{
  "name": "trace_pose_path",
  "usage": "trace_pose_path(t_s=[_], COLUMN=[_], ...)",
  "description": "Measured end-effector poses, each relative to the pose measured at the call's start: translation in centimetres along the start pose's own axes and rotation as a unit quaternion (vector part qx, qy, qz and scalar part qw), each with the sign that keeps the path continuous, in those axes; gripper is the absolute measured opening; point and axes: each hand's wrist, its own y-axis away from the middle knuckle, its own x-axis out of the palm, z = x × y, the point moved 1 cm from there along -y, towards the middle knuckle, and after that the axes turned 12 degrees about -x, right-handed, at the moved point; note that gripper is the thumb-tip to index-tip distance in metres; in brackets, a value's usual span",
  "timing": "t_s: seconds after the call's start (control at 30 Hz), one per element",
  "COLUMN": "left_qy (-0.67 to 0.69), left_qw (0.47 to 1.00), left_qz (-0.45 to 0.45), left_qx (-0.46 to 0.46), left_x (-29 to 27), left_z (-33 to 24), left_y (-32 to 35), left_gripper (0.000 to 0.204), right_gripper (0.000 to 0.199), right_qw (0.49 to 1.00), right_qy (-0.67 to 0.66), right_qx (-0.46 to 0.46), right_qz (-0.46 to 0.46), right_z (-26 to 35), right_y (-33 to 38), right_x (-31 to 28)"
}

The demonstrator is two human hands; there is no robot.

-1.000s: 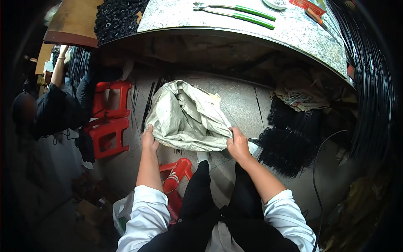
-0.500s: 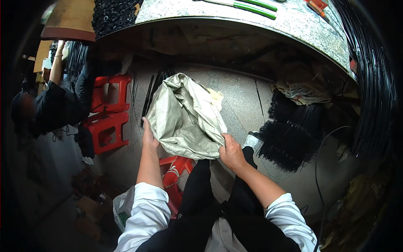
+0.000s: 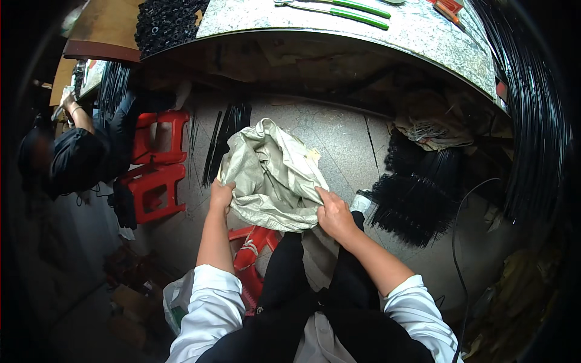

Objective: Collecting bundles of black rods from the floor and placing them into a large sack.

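Both hands are on the woven sack [image 3: 272, 175], a pale grey-green crumpled bag sitting low on the concrete floor [image 3: 345, 145] right in front of the person's knees. The left hand [image 3: 221, 196] has its grip clamped on the sack's left edge, fingers curled round the fabric. The right hand [image 3: 334, 216] pinches the lower right edge, thumb and fingers closed tight on the cloth. So the sack lies between the two grips and stretches away from them, its bulk bunched up above the hands. Just beneath the sack's lower edge peeks a red plastic stool [image 3: 254, 251], between the person's legs and the left forearm. Off to the right, near the right hand, lies a thick bundle of black strips [image 3: 417, 199] on the floor. To the left stand two more red stools [image 3: 158, 166], with thin black rods [image 3: 221, 142] scattered between them and the sack. Another person in dark clothes [image 3: 75, 157] sits at the far left. Up top, the speckled table [image 3: 423, 36] carries green-handled tools [image 3: 357, 12].
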Motion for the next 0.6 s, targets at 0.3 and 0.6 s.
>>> trace_pose_path(t_s=[0.3, 0.6], left_qy=[0.232, 0.228], left_qw=[0.954, 0.939], left_qz=[0.171, 0.255], left_qx=[-0.078, -0.029], left_x=[-2.3, -1.9], left_z=[-1.0, -4.1], left_y=[2.6, 4.7], left_gripper=[0.045, 0.050], right_gripper=[0.031, 0.034], right_qw=[0.970, 0.807], right_qy=[0.120, 0.372], right_qx=[0.028, -0.355], right_qz=[0.210, 0.290], right_z=[4.4, 0.6], right_y=[-1.4, -9.9], right_x=[-3.8, 4.3])
